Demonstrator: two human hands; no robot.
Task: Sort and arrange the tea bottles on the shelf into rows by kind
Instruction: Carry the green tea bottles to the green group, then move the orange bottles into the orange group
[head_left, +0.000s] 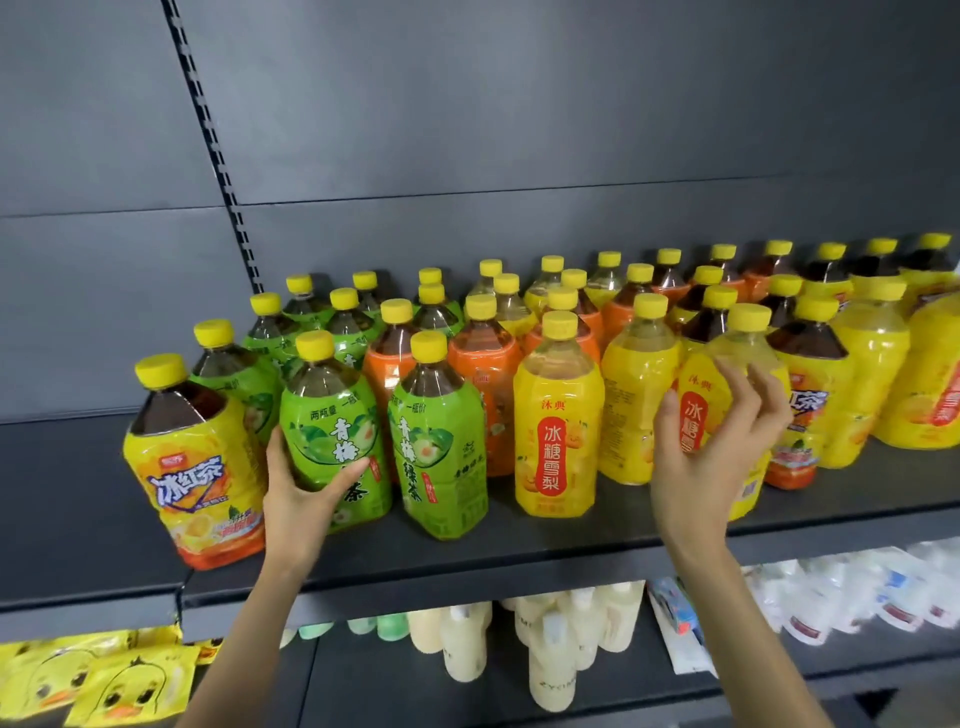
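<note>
Dark shelf (519, 540): our left hand (301, 499) cups the green bottle (332, 431); slide it upright. Right hand (711, 447), spread, steadies the pear bottle (727, 374) right of it.

Dark grey back panel (519, 104) with slotted upright (208, 130), evenly lit.

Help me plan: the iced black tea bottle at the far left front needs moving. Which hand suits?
Probably left: the left hand is beside the iced black tea bottle, though gripping a green tea bottle.

A dark grey shelf (519, 545) carries upright yellow-capped tea bottles (558, 415) with green, orange and yellow labels.
</note>
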